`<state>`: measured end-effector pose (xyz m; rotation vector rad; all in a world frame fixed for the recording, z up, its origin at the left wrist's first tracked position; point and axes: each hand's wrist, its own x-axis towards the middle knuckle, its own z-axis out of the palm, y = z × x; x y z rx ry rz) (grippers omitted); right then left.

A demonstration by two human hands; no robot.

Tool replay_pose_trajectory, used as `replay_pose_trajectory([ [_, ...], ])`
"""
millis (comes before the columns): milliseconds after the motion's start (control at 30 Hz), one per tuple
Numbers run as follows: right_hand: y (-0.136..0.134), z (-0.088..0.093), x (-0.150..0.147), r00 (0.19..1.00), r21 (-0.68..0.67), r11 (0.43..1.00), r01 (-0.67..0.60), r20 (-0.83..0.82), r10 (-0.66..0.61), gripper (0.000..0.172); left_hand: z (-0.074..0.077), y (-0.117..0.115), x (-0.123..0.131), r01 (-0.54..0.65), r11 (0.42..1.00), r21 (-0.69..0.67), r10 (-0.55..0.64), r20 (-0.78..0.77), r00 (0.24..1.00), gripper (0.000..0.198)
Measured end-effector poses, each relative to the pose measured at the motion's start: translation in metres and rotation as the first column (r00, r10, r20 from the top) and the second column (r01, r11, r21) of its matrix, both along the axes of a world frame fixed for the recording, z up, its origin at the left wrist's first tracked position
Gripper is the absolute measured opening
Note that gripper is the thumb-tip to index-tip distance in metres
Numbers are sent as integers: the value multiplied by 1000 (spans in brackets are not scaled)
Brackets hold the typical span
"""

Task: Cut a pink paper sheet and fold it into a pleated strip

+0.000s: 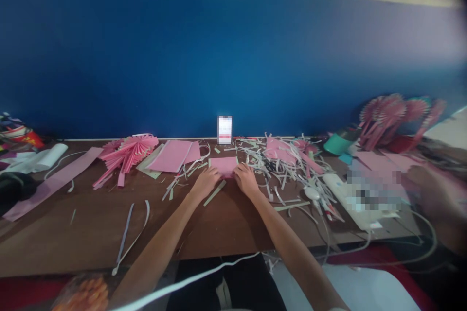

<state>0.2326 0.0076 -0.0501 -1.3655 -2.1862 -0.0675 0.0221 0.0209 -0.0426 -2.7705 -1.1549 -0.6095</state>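
A small pink sheet of paper point(224, 165) with pale edges lies flat on the brown table point(219, 226), between my two hands. My left hand point(208, 181) has its curled fingers on the sheet's left end. At the right end, the bent fingers of my right hand point(246, 179) hold the paper. A pale green strip point(214, 193) lies just below the sheet, near my left hand. To the left are larger pink sheets point(171, 155) and folded pink paper fans point(127, 153).
A tangle of white and pink paper strips point(280, 165) spreads right of my hands. A phone point(225, 129) stands against the blue partition point(219, 58). At the far right are a power strip point(346, 201), more fans point(386, 116) and another person's blurred arm point(438, 204).
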Motion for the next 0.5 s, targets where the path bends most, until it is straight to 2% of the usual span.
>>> replay_pose_trajectory([
  [167,1,1,-1,985,-30,989,-145,95,148,13,3,-3,0,9,999,31,-7,-66,998,18],
  [300,3,-1,-3,979,-35,990,-138,148,142,12,0,-4,2,-21,998,53,25,-75,997,20],
  [500,1,0,-6,966,-12,993,-116,229,116,19,-3,-4,5,-5,999,46,8,-61,998,18],
])
